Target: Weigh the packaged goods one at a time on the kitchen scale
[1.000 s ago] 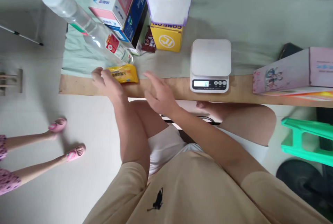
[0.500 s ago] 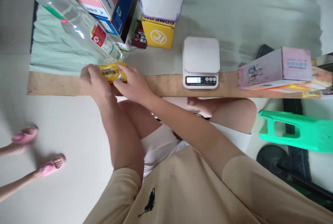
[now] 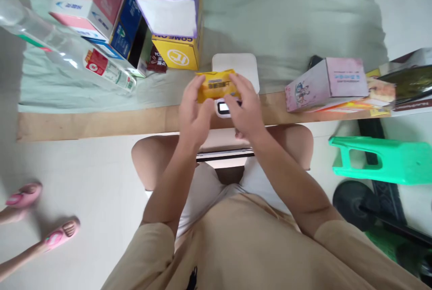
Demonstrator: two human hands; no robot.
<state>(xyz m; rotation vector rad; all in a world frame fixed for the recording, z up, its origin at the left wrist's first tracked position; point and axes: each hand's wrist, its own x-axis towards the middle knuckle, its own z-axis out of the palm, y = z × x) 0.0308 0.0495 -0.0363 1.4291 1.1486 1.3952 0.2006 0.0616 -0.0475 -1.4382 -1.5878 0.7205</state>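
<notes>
A yellow packet (image 3: 218, 85) with dark printed characters is held level between both hands. My left hand (image 3: 195, 112) pinches its left end, thumb in front. On the right end, my right hand (image 3: 245, 105) grips it the same way. Below the packet is a white kitchen scale (image 3: 236, 61); its platform shows behind the packet and its lit display between my thumbs. The packet hides much of the scale, and I cannot tell whether the two touch.
To the left lie a clear plastic bottle (image 3: 72, 58), stacked boxes (image 3: 91, 0), a brown sachet (image 3: 157, 61) and a yellow box (image 3: 177, 54) under a purple-and-white pack (image 3: 167, 9). A pink box (image 3: 327, 84) stands right. A green stool (image 3: 388, 157) and another person's pink slippers (image 3: 62, 234) are on the floor.
Both hands have carried the yellow packet from the table's left front edge rightward to the scale. The camera view has shifted a little.
</notes>
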